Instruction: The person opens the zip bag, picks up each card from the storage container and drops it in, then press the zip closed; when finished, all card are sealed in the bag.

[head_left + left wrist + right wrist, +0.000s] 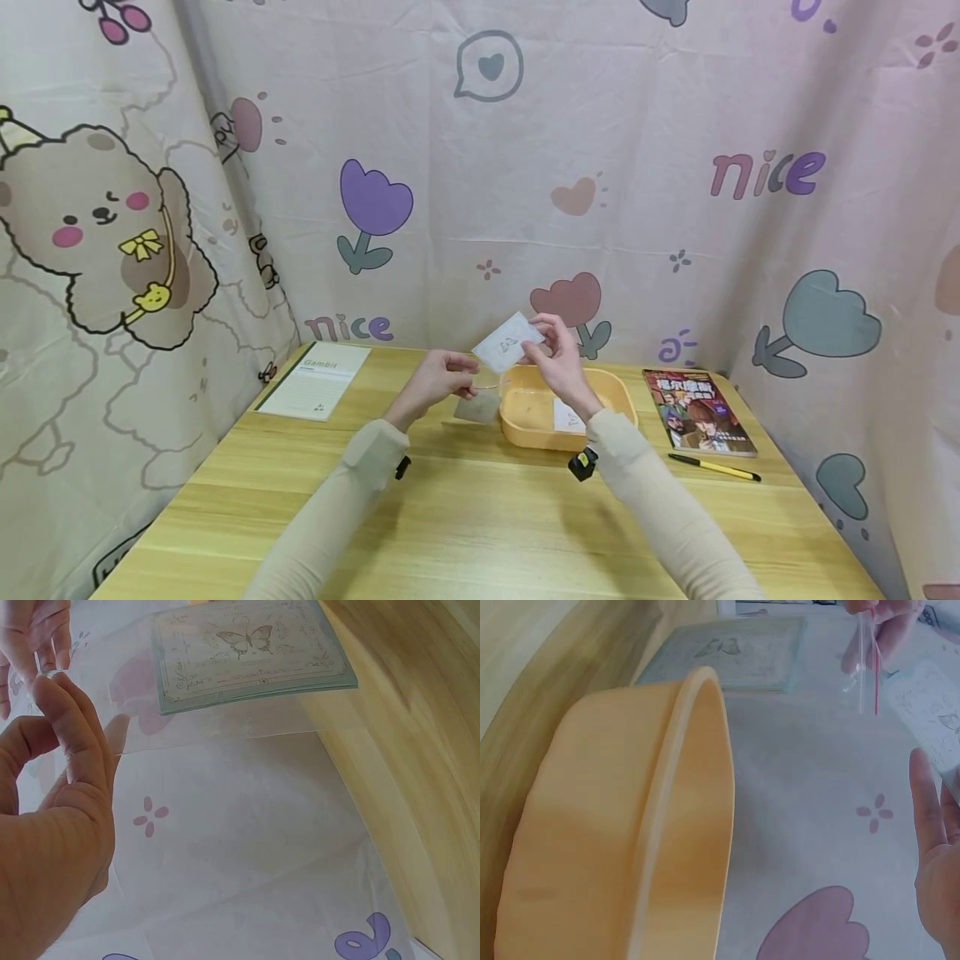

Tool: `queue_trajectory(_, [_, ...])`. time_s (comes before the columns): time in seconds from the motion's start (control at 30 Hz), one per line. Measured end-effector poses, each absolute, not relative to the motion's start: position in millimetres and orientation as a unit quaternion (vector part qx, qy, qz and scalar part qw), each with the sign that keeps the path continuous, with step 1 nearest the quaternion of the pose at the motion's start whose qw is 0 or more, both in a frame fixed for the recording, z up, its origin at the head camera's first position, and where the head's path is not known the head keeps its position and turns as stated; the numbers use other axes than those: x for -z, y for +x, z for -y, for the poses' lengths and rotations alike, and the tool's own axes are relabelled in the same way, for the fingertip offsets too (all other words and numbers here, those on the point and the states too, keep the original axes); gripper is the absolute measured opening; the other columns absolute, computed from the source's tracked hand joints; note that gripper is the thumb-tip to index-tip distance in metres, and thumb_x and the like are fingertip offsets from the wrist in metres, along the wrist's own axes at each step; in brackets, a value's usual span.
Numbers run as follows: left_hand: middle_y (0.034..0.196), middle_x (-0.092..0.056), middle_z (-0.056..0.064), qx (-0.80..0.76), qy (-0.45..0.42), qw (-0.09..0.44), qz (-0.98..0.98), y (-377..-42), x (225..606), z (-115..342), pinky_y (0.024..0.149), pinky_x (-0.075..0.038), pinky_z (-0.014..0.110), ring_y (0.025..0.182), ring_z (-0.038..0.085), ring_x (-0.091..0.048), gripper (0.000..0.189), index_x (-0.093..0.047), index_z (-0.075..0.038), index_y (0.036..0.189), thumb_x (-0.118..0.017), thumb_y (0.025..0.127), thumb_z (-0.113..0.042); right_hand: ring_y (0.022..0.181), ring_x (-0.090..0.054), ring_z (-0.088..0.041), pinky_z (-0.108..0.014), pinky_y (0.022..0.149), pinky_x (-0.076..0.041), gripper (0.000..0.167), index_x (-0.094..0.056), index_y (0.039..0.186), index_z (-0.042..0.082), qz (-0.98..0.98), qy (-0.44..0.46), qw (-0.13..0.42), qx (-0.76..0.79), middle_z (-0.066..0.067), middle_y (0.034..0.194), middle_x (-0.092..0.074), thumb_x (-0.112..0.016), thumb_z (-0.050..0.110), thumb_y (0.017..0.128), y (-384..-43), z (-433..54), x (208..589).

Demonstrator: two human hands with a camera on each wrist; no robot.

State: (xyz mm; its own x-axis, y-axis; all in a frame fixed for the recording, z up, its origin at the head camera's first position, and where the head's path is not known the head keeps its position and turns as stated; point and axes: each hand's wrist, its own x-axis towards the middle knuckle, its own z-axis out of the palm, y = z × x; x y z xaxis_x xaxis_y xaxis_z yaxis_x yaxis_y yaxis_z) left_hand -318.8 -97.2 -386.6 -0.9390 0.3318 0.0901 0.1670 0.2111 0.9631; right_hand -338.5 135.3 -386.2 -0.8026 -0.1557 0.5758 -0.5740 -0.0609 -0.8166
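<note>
My left hand (435, 385) pinches the edge of a clear zip bag (477, 407) left of the yellow basket (517, 435). Inside the bag lies a stack of butterfly-printed cards (251, 649), plain in the left wrist view. A red zip strip (876, 675) shows at the bag's mouth in the right wrist view. Above the basket, my right hand (561, 362) holds a pale card (501, 343) with a butterfly drawing, tilted, thumb on its face. Another white card (566, 415) is in the basket, partly hidden by my right wrist.
A "Gambit" notebook (315, 382) lies at the table's back left. On the right are a colourful comic-style book (697, 408) and a yellow and black pen (716, 467) in front of it. A printed curtain (465, 167) hangs behind the wooden table (480, 525).
</note>
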Motion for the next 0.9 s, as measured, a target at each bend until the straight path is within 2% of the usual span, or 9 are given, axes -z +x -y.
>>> queue_trajectory(0.2, [0.122,-0.063,0.031,-0.614,0.155,0.07,-0.771,-319,387,96,0.066,-0.063,0.028,0.065,0.013,-0.067,0.031,-0.061,0.012,0.121,-0.06,0.09,0.005,0.091,-0.063,-0.026,-0.027,0.066,-0.062,0.037,-0.044,0.123,-0.01,0.691,0.281,0.159,-0.646,-0.025,0.102,-0.059,-0.058,-0.014,0.089,-322,-131,375])
queue_trajectory(0.3, [0.117,-0.064,0.032,-0.618,0.158,0.071,-0.767,-319,386,96,0.066,-0.063,0.028,0.065,0.013,-0.067,0.03,-0.061,0.013,0.119,-0.06,0.09,0.005,0.092,-0.062,-0.032,-0.034,0.067,-0.063,0.035,-0.047,0.122,-0.01,0.718,0.289,0.164,-0.612,-0.029,0.101,-0.059,-0.058,-0.013,0.089,-314,-129,370])
queue_trajectory(0.37, [0.114,-0.065,0.033,-0.617,0.159,0.076,-0.767,-316,382,96,0.069,-0.063,0.03,0.066,0.014,-0.067,0.032,-0.06,0.014,0.121,-0.06,0.09,0.006,0.092,-0.062,-0.035,-0.044,0.069,-0.063,0.033,-0.05,0.121,-0.008,0.735,0.293,0.164,-0.59,-0.03,0.101,-0.059,-0.059,-0.013,0.089,-311,-129,368])
queue_trajectory(0.4, [0.113,-0.065,0.032,-0.618,0.159,0.077,-0.766,-316,382,96,0.069,-0.063,0.031,0.066,0.014,-0.067,0.034,-0.06,0.014,0.122,-0.06,0.089,0.006,0.092,-0.063,-0.036,-0.044,0.069,-0.063,0.032,-0.051,0.12,-0.007,0.742,0.293,0.164,-0.58,-0.029,0.1,-0.06,-0.059,-0.012,0.089,-310,-129,367])
queue_trajectory(0.47, [0.11,-0.066,0.031,-0.618,0.158,0.077,-0.766,-316,382,96,0.07,-0.063,0.033,0.066,0.015,-0.066,0.035,-0.06,0.014,0.122,-0.059,0.088,0.007,0.091,-0.062,-0.036,-0.042,0.068,-0.063,0.032,-0.054,0.12,-0.005,0.755,0.295,0.162,-0.562,-0.028,0.101,-0.06,-0.059,-0.011,0.089,-309,-128,366])
queue_trajectory(0.6, [0.109,-0.068,0.027,-0.618,0.153,0.073,-0.768,-319,385,96,0.069,-0.063,0.032,0.066,0.015,-0.066,0.037,-0.06,0.012,0.123,-0.059,0.086,0.007,0.091,-0.063,-0.036,-0.024,0.065,-0.061,0.033,-0.056,0.122,-0.004,0.769,0.297,0.16,-0.543,-0.027,0.102,-0.06,-0.06,-0.01,0.09,-307,-127,364])
queue_trajectory(0.9, [0.109,-0.069,0.025,-0.614,0.145,0.071,-0.772,-319,384,96,0.067,-0.063,0.029,0.066,0.015,-0.066,0.036,-0.062,0.011,0.122,-0.058,0.087,0.007,0.091,-0.064,-0.037,-0.022,0.065,-0.06,0.031,-0.058,0.122,-0.005,0.779,0.286,0.163,-0.533,-0.026,0.102,-0.062,-0.058,-0.009,0.091,-310,-126,363])
